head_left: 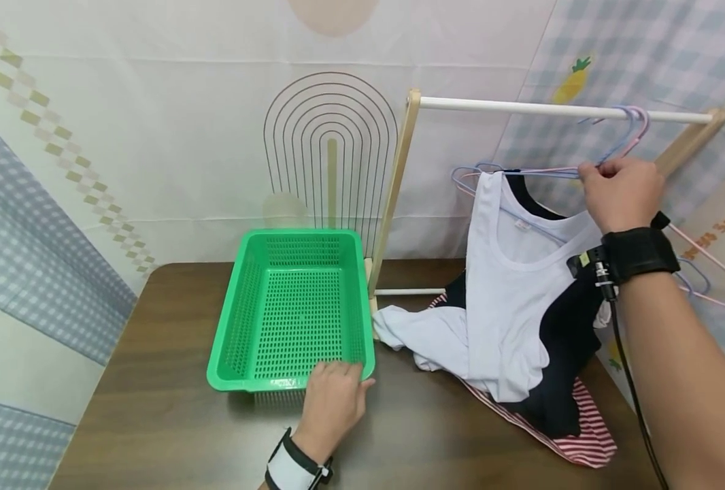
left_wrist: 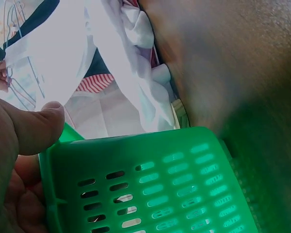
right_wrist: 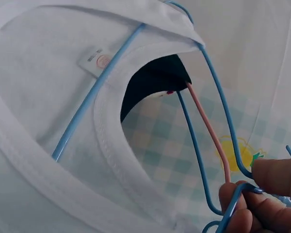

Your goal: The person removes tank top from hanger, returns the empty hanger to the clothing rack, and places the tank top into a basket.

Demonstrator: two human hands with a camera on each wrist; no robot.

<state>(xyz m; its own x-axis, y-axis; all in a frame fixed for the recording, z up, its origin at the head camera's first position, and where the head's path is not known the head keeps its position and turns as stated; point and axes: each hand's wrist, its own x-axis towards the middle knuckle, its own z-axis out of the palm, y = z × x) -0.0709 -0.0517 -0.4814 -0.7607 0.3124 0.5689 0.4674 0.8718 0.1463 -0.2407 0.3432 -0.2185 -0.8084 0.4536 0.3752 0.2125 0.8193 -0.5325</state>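
Observation:
My left hand (head_left: 333,401) grips the near rim of a green plastic basket (head_left: 230,320), thumb on one side and fingers on the other in the left wrist view. Bare slotted mesh shows inside the basket. At the right, my right hand (head_left: 626,194) pinches a blue clothes hanger (right_wrist: 216,90) close below its hook. A white tank top (head_left: 491,320) hangs from that hanger. Directly behind it, a pink hanger (right_wrist: 203,124) and another blue one run up to the same fingers. A black garment (head_left: 567,401) and a red-and-white striped garment (head_left: 592,429) hang behind the tank top.
A wooden rack with a white top rail (head_left: 521,107) stands on the brown table (head_left: 173,408); the hanger hooks overlap the rail. More pink and blue hangers (head_left: 705,286) show beyond my right forearm. A black cable (head_left: 626,367) trails from the right wrist camera. Patterned cloth (head_left: 185,136) hangs behind.

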